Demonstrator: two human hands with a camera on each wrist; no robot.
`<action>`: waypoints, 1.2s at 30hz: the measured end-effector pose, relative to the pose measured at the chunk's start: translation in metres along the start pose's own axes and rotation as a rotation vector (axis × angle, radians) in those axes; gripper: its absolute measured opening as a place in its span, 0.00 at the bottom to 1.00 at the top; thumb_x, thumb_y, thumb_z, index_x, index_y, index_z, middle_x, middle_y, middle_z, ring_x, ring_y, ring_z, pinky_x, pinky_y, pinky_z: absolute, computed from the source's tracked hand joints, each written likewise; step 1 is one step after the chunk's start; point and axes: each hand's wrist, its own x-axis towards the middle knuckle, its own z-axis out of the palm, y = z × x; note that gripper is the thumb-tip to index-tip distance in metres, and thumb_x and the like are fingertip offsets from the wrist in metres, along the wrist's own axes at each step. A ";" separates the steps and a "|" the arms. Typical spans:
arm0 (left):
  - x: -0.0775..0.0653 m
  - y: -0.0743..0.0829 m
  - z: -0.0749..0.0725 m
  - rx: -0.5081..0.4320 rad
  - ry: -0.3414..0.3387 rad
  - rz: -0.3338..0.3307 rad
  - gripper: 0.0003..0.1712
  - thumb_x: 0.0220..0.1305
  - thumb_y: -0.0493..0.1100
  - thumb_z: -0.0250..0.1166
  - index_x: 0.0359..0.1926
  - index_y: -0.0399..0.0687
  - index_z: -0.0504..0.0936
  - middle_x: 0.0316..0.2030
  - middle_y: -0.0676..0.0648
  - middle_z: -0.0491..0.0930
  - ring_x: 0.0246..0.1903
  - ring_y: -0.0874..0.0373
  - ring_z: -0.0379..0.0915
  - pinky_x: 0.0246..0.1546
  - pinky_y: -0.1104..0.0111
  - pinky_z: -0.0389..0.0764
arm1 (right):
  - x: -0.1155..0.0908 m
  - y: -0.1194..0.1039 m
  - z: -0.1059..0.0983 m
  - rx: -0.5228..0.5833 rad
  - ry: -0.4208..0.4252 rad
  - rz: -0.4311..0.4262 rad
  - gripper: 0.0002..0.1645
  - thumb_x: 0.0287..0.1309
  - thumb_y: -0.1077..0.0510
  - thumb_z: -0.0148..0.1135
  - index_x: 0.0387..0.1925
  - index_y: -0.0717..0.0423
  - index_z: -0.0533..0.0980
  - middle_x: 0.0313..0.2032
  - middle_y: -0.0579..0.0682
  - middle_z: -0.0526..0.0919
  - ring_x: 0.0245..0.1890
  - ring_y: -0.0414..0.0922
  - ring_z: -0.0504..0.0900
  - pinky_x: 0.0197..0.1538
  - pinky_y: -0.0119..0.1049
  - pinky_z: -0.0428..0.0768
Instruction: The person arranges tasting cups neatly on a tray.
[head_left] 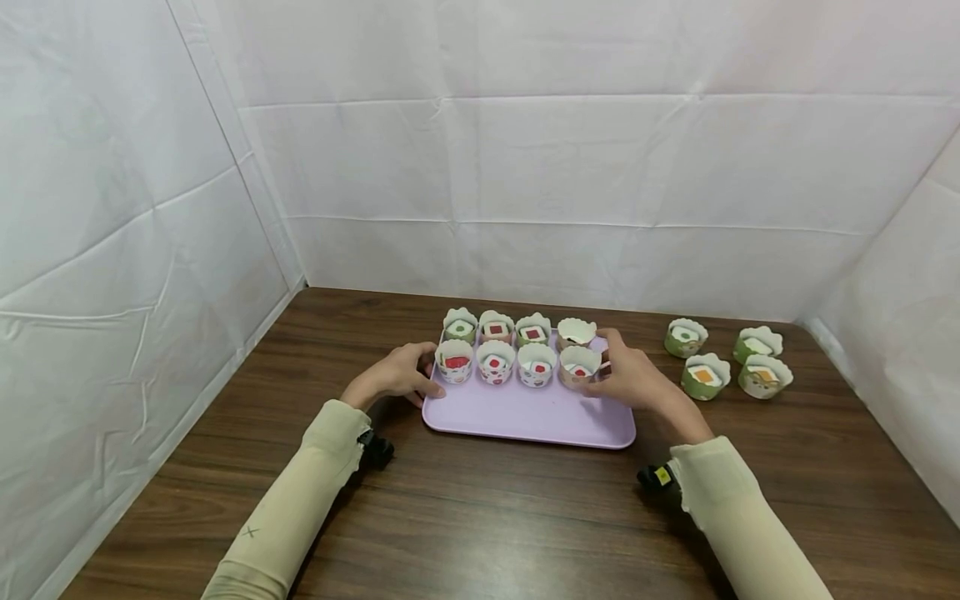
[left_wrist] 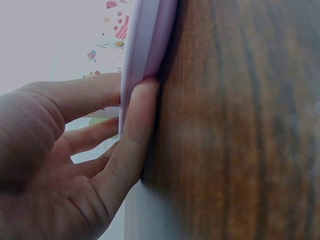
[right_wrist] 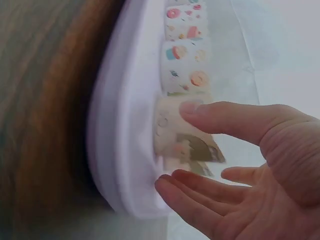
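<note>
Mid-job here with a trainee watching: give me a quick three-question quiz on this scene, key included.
1. How many cups stand on the table off the tray?
2. True or false: the left hand touches the tray.
3. Which cup is nearest the right hand? A) near row, left end; B) near row, right end; C) far row, left end.
Key: 1. Four. 2. True. 3. B.
</note>
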 end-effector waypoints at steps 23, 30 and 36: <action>0.001 0.001 0.000 -0.011 -0.009 -0.017 0.32 0.53 0.34 0.72 0.58 0.41 0.69 0.41 0.39 0.69 0.29 0.53 0.76 0.27 0.63 0.86 | -0.060 0.077 -0.078 0.088 0.333 -0.158 0.36 0.58 0.50 0.66 0.64 0.55 0.65 0.54 0.61 0.76 0.45 0.27 0.77 0.38 0.22 0.79; 0.000 0.002 0.000 -0.012 -0.007 -0.030 0.34 0.53 0.34 0.72 0.60 0.42 0.68 0.41 0.39 0.69 0.29 0.53 0.76 0.27 0.63 0.86 | -0.078 0.108 -0.106 0.058 0.519 -0.048 0.32 0.59 0.51 0.65 0.61 0.58 0.69 0.52 0.62 0.77 0.39 0.13 0.67 0.37 0.08 0.69; -0.001 0.002 0.000 -0.009 -0.008 -0.036 0.34 0.53 0.35 0.72 0.60 0.43 0.68 0.41 0.39 0.69 0.30 0.53 0.76 0.27 0.63 0.86 | -0.081 0.137 -0.113 -0.004 0.536 0.098 0.39 0.60 0.44 0.63 0.62 0.67 0.66 0.55 0.71 0.73 0.47 0.41 0.77 0.45 0.31 0.77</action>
